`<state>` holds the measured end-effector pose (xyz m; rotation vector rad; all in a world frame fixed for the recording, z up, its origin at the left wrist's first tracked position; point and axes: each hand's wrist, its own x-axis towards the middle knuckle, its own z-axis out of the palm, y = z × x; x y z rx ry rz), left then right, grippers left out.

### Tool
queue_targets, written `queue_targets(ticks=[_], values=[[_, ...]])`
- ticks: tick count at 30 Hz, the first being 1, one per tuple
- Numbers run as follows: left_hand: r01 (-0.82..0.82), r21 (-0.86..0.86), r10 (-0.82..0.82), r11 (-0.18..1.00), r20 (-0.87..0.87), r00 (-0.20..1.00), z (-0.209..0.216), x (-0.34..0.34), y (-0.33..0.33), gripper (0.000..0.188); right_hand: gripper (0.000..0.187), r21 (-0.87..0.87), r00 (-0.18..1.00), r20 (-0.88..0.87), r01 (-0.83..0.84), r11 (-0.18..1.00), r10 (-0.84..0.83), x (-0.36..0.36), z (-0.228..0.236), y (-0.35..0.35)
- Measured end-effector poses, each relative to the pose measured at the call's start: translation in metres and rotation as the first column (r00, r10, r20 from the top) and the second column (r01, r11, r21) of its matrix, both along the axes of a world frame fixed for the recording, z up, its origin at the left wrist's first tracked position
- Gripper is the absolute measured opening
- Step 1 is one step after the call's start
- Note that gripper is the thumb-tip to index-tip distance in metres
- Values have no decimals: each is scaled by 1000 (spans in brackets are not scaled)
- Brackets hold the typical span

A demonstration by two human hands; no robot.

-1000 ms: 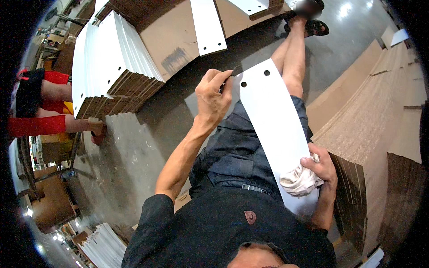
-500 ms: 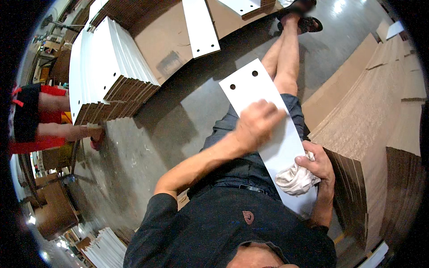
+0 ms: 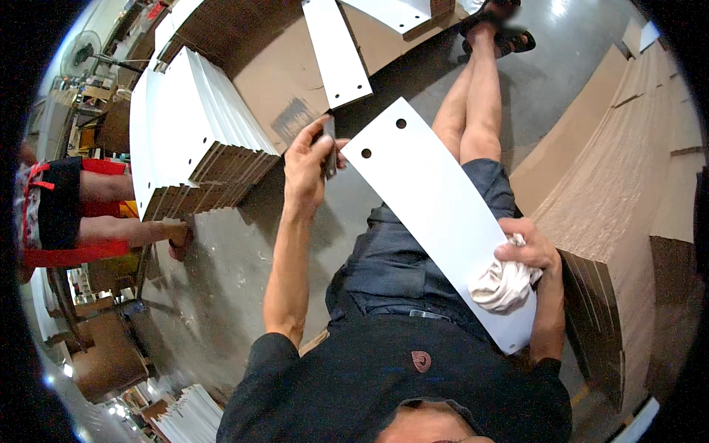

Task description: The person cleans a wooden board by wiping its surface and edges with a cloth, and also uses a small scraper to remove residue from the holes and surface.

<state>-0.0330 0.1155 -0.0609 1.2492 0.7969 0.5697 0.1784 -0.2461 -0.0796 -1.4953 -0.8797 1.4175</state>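
Observation:
A long white board (image 3: 436,196) with two dark holes at its far end slants across my lap. My right hand (image 3: 530,247) grips its right edge, the thumb pressing a crumpled whitish cloth (image 3: 504,284) against the board's face. Off the board's far left corner, my left hand (image 3: 310,159) is raised, its fingers closed on a thin, flat grey blade (image 3: 329,148). The blade stands on edge to me, so its full shape is hidden.
To the left stands a stack of white boards (image 3: 214,111) beside brown cardboard (image 3: 258,74), with another white board (image 3: 336,55) lying on that. Film-wrapped boards (image 3: 591,199) are at my right. Another person's legs (image 3: 111,210) are at far left, near a fan (image 3: 80,53).
My left hand has left the board's face, where it was blurred, and moved left and up with the blade now showing. My right hand keeps its hold; the view has shifted slightly.

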Motion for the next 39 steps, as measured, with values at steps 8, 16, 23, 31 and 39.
queue_targets(ticks=[8, 16, 23, 31, 39], values=[[75, -138, -39, 988, 246, 968, 6, -20, -21, 48, 59, -10, 970, -236, 59, 998, -60, 18, -7, 55], [156, -147, -91, 977, 373, 923, 3, -22, -23, 45, 57, 14, 935, -353, 22, 1000, -16, 13, -16, 45], [82, -132, -58, 988, 175, 983, 0, -6, -37, 31, 30, 118, 953, 153, 244, 962, -261, 8, -17, 54], [236, -248, -264, 940, -86, 961, -5, -10, -49, 33, 32, 340, 207, -249, 934, 115, -946, -10, 55, 105], [208, -153, -204, 966, 41, 978, -44, -27, -61, 47, 16, 838, 623, 443, -30, 545, -645, -96, 13, 218]])
